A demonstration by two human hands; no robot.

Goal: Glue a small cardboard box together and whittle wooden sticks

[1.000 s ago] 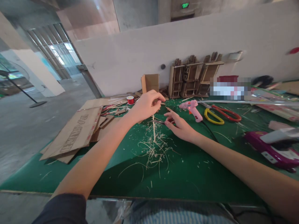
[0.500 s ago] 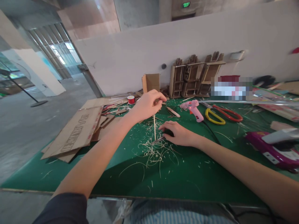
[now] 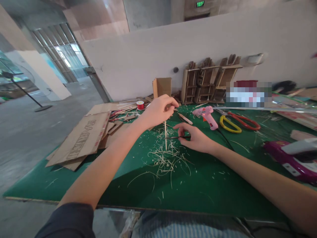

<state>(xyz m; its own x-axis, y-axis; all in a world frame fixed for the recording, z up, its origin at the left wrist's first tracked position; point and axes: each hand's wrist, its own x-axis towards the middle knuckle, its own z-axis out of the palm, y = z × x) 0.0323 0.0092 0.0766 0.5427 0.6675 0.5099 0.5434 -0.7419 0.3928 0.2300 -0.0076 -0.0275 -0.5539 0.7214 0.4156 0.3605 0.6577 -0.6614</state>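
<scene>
My left hand point(image 3: 162, 110) pinches the upper end of a thin pale wooden stick point(image 3: 165, 129), which stands nearly upright with its lower tip just above the table. The fingers hide the stick's top. In my right hand point(image 3: 195, 139) is a small slim knife point(image 3: 172, 137), gripped by its dark handle, its thin blade lying across the stick's lower part. Beneath the stick, curly wood shavings point(image 3: 164, 160) lie heaped on the green table point(image 3: 203, 195).
Cardboard sheets point(image 3: 79, 142) lie at left, near a red spool point(image 3: 140, 105). A pink glue gun point(image 3: 210, 119), scissors point(image 3: 230, 125) and a purple device point(image 3: 289, 158) are at right. Behind stand an open cardboard box point(image 3: 164, 86) and brown cardboard racks point(image 3: 189, 82).
My right hand has moved slightly up and away with the knife; its blade has shifted from the stick's bottom tip to higher along it. My left hand stays almost in place.
</scene>
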